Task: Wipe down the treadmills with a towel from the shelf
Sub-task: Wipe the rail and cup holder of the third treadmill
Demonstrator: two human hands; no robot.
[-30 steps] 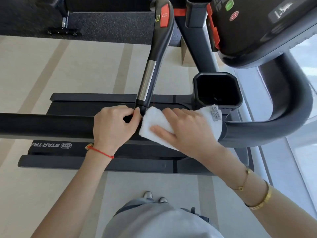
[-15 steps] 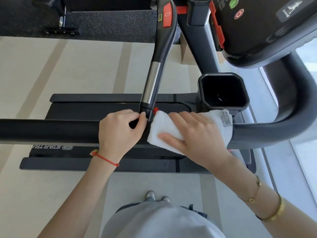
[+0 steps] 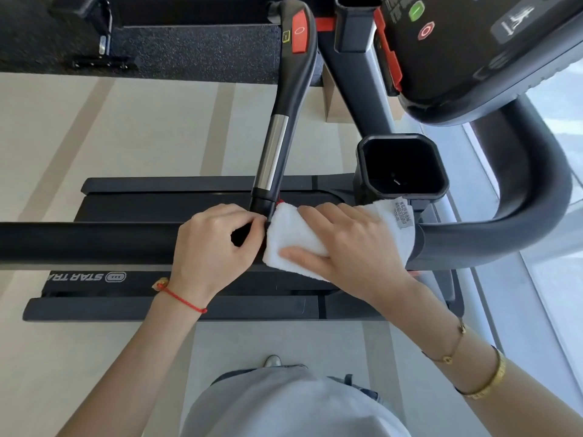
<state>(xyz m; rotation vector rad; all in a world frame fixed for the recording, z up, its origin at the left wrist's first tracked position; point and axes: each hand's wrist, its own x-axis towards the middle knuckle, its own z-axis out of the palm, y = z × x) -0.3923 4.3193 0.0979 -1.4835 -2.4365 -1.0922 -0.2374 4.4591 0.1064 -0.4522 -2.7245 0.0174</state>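
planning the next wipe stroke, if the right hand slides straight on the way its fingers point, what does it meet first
The right hand, flat on the towel, points left along the handrail. It would meet the left hand first, at the towel's edge.

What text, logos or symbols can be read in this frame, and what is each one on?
"STAR TRA", seen upside down with an oval logo, cut off by the handrail: treadmill deck.
White bar on green button, white ring on red button: console.
White ring on red pad, small yellow square sign: side grip.
White runner figure: console, top right.
Towel tag: print too small to read.
Console print near the buttons: blurred.
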